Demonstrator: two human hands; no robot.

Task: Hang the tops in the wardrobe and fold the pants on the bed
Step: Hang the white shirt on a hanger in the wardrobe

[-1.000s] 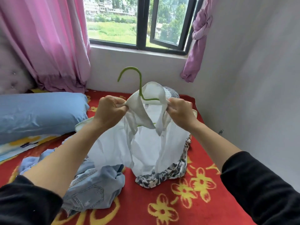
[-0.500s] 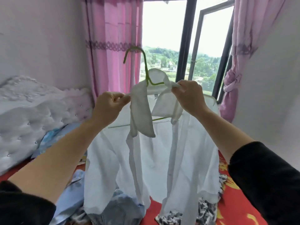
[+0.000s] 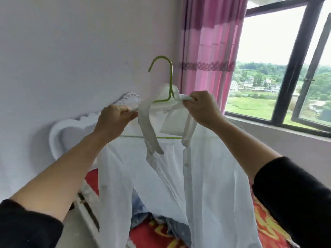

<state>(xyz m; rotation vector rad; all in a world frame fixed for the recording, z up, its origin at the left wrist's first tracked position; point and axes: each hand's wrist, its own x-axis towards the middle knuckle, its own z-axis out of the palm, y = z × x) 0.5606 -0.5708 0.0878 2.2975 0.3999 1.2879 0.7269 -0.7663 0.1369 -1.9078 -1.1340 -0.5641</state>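
Pinching the white shirt (image 3: 206, 176) at its collar, left hand (image 3: 114, 120) and right hand (image 3: 202, 110) hold it up above the bed (image 3: 145, 237) on a green hanger (image 3: 170, 81) (front open, wardrobe out of view); likely risk: one pinch easing, a shoulder slides off the thin wire.

- Pale wall (image 3: 71, 51) is filling the left side.
- Pink curtain (image 3: 206, 51) is hanging beside a dark-framed window (image 3: 284, 86).
- Daylight is pouring in.
- White headboard (image 3: 71, 126) is sitting against the wall.

Home bedroom: red-covered bed (image 3: 268, 224), white headboard (image 3: 71, 129), pink curtain (image 3: 206, 51), window (image 3: 268, 59)
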